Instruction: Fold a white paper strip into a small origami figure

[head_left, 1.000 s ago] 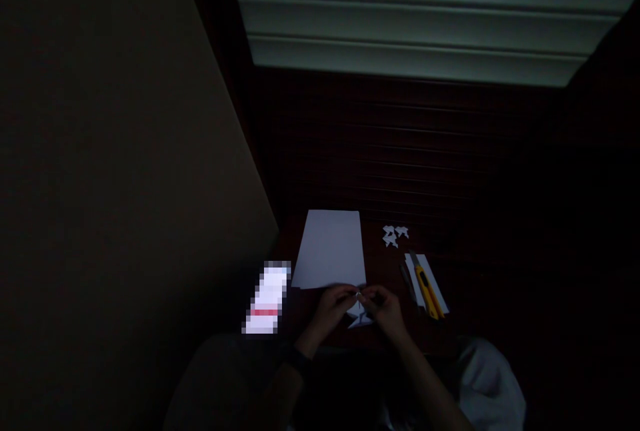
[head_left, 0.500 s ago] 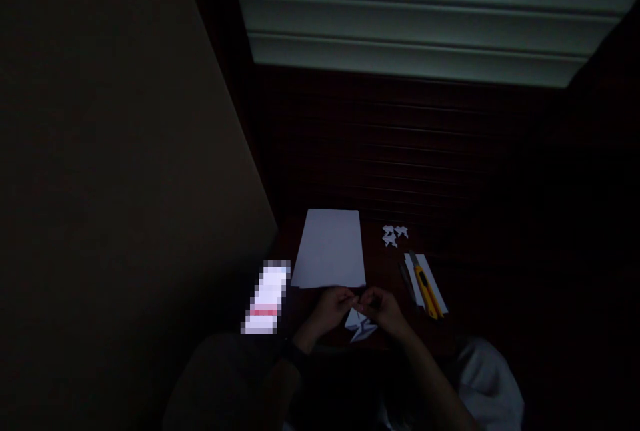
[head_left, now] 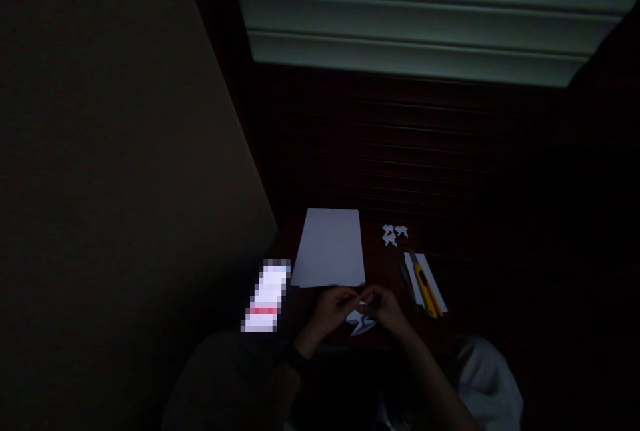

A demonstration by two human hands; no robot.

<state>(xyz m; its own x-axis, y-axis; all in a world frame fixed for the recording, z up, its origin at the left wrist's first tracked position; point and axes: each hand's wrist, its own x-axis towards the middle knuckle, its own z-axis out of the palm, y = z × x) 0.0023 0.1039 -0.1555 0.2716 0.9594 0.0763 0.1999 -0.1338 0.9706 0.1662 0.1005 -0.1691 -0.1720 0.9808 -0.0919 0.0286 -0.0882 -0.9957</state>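
Between my hands is a piece of folded white paper (head_left: 362, 324), its pointed flaps hanging toward me. My left hand (head_left: 334, 307) pinches its far end from the left, fingertips bent inward. From the other side my right hand (head_left: 383, 305) grips the same end with thumb and fingers, and the two sets of fingertips nearly meet. The dim light hides the exact folds under the fingers. Just beyond the hands lies a stack or sheet of white paper (head_left: 331, 247).
Small folded paper figures (head_left: 390, 235) sit at the table's far right. Nearer, a yellow utility knife (head_left: 425, 287) rests on white paper strips (head_left: 439, 291), beside a dark slim object (head_left: 406, 277). A lit, blurred screen (head_left: 267, 297) is at the left. A wall (head_left: 125, 151) borders the left side.
The folded paper has shifted slightly, its loose flaps now higher and closer together. Both hands remain in nearly the same place, fingertips moved a little.
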